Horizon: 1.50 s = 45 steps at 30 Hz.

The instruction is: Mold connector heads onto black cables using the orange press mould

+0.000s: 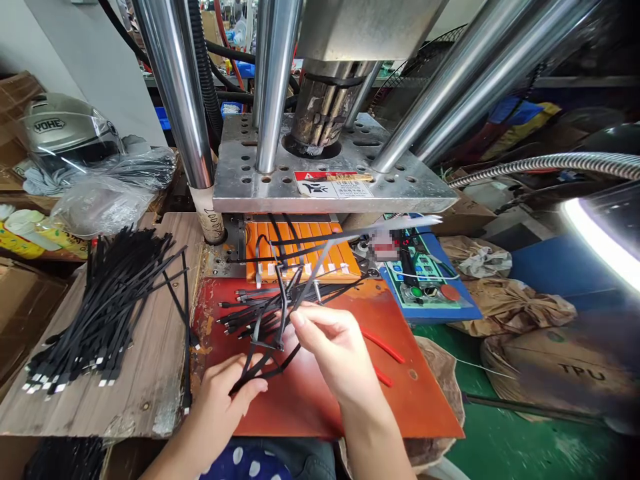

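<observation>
Pinching black cables (257, 368), left hand (223, 393) and right hand (339, 347) have them spanning between.

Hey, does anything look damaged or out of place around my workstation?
The warning label on the metal plate looks scuffed, its print partly obscured. The red board is worn along its left edge. A few black cables lie apart from the pile, perhaps just strays.
</observation>
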### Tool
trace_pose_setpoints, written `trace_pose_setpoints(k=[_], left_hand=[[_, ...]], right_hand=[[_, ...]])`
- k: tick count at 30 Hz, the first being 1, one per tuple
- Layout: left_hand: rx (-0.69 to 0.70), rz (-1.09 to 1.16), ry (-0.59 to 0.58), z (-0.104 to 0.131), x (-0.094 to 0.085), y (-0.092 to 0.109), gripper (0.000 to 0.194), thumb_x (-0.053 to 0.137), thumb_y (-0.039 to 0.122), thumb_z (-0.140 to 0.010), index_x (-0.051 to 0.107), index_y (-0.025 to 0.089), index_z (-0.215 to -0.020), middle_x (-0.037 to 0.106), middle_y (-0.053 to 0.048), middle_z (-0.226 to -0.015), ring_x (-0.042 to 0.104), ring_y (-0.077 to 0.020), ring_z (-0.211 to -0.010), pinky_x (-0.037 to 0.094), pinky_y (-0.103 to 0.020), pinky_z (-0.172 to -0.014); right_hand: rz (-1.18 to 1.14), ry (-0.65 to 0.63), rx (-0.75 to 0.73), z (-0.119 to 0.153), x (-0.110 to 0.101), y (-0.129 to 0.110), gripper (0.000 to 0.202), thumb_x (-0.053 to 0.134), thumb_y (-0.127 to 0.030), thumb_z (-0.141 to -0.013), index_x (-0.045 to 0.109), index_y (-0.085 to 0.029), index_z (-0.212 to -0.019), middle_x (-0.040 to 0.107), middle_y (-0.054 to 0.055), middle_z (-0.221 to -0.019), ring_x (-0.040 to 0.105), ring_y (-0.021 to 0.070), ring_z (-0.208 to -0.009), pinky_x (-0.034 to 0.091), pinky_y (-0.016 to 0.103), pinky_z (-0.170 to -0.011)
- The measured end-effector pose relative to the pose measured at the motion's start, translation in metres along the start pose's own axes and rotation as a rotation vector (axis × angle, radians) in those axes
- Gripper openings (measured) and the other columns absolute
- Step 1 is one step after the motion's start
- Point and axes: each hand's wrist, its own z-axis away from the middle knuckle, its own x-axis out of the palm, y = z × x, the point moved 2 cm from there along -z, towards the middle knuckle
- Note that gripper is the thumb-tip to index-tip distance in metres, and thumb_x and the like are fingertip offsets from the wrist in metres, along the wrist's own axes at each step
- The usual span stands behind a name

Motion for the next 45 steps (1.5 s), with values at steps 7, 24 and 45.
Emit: trace_pose_setpoints(k=[7,24,45], left_hand=[[-0.002,0.124,-0.086,-0.010,-0.005,0.017,0.031,0.055,0.031,-0.088,0.067,0.019,-0.115,0.065,-0.002,-0.069,0.048,-0.0091,-0.046,0.045,-0.018,-0.048],[0.193,0.208,-0.127,0.036,0.009,0.047,0.024,0.063,0.028,-0.083,0.072,0.023,-0.105,0.072,-0.004,-0.088,0.068,-0.0177,-0.075,0.056,-0.023,-0.075],[-0.036,0.268,-0.202,0.057,0.020,0.031,0.029,0.057,0.042,-0.086,0.072,0.021,-0.099,0.067,-0.007,-0.084,0.064,-0.0171,-0.078,0.049,-0.014,-0.051]], right_hand=[[0.167,0.098,-0.098,0.008,-0.004,-0.019,0.038,0.056,-0.034,-0.089,0.057,-0.017,-0.055,0.048,0.001,-0.058,0.044,0.0139,-0.059,0.038,0.024,-0.055],[0.065,0.189,-0.036,0.027,-0.004,-0.005,0.038,0.060,-0.042,-0.085,0.058,-0.016,-0.057,0.048,0.002,-0.059,0.044,0.0133,-0.057,0.031,0.023,-0.046],[-0.023,0.094,-0.004,0.053,-0.009,0.009,0.044,0.061,-0.044,-0.085,0.047,-0.017,-0.053,0.030,-0.004,-0.053,0.026,0.0090,-0.049,0.024,0.023,-0.047]])
